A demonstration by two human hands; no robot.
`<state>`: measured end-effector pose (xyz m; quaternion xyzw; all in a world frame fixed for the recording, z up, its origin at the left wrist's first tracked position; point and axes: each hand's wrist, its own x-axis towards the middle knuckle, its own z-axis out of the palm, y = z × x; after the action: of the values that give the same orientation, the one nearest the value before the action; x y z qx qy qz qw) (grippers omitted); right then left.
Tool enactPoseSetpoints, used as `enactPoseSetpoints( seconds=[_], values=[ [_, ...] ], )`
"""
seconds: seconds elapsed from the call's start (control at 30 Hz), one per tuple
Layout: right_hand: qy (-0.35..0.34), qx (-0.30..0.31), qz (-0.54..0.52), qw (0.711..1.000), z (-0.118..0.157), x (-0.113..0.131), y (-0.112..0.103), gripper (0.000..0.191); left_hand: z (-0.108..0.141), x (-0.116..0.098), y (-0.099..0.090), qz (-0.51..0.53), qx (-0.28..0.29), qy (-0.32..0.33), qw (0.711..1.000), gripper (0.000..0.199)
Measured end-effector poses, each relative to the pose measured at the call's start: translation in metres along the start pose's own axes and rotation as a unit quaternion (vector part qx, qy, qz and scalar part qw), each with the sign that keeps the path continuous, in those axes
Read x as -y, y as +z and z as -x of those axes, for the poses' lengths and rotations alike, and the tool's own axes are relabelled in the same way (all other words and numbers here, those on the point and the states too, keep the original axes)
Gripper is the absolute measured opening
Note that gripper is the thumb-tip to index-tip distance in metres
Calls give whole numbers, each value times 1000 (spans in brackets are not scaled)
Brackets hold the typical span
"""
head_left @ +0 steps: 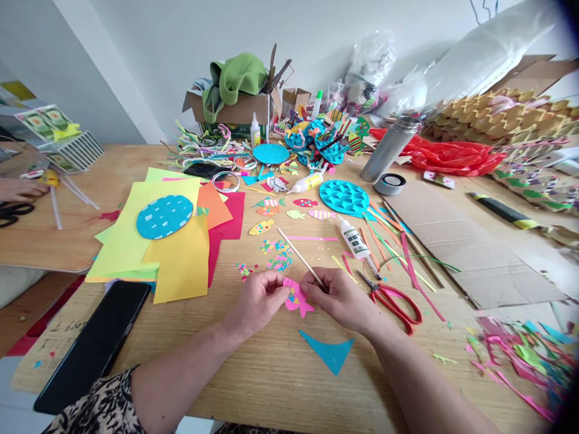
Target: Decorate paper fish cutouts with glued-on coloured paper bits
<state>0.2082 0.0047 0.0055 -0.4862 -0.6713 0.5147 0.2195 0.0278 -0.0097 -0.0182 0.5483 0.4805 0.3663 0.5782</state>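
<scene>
A pink paper fish [297,301] with small coloured paper pieces on it is pinched at its left edge by my left hand [259,300]. My right hand [338,300] grips a thin wooden stick [296,250] that points up and to the left, and its fingertips also meet the fish's upper right side. Just beyond my hands lie small triangular paper bits [279,260] and tiny round dots [245,271]. Several finished-looking paper fish, among them a yellow one [261,227], rest farther back. A blue paper offcut [329,349] lies below my hands.
Red-handled scissors [395,304] and a white glue bottle [353,238] are to the right. Coloured sheets [181,271] and a black phone [93,346] lie left. A steel thermos [389,149] stands behind, cardboard [470,253] at right. Another person's hand [20,188] is at far left.
</scene>
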Motion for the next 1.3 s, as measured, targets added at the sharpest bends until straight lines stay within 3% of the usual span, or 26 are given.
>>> enactPoseSetpoints(
  seconds=[0.1, 0.3, 0.43, 0.63, 0.83, 1.1, 1.3],
  values=[
    [-8, -23, 22, 999, -2, -2, -1, 22, 1, -1, 0, -44, -13, 24, 999, 24],
    [4, -176, 16, 984, -2, -3, -8, 37, 2, 8, 1, -153, -51, 25, 987, 23],
    [7, -219, -16, 976, -1, -3, -13, 43, 2, 10, 2, -175, -64, 25, 982, 23],
    [11, -164, 5, 986, 0, 1, -16, 38, 0, 1, 0, -27, -65, 5, 998, 31],
    [27, -21, -23, 999, 1, 2, -17, 35, -2, 2, -2, 112, -84, -57, 988, 32],
    [22, -3, -48, 999, 1, 3, -15, 19, -1, -5, -1, 189, -56, -90, 976, 37],
    [-3, 24, -21, 999, 2, 0, -14, 15, 1, -5, -2, 162, -13, -107, 981, 32]
  ],
)
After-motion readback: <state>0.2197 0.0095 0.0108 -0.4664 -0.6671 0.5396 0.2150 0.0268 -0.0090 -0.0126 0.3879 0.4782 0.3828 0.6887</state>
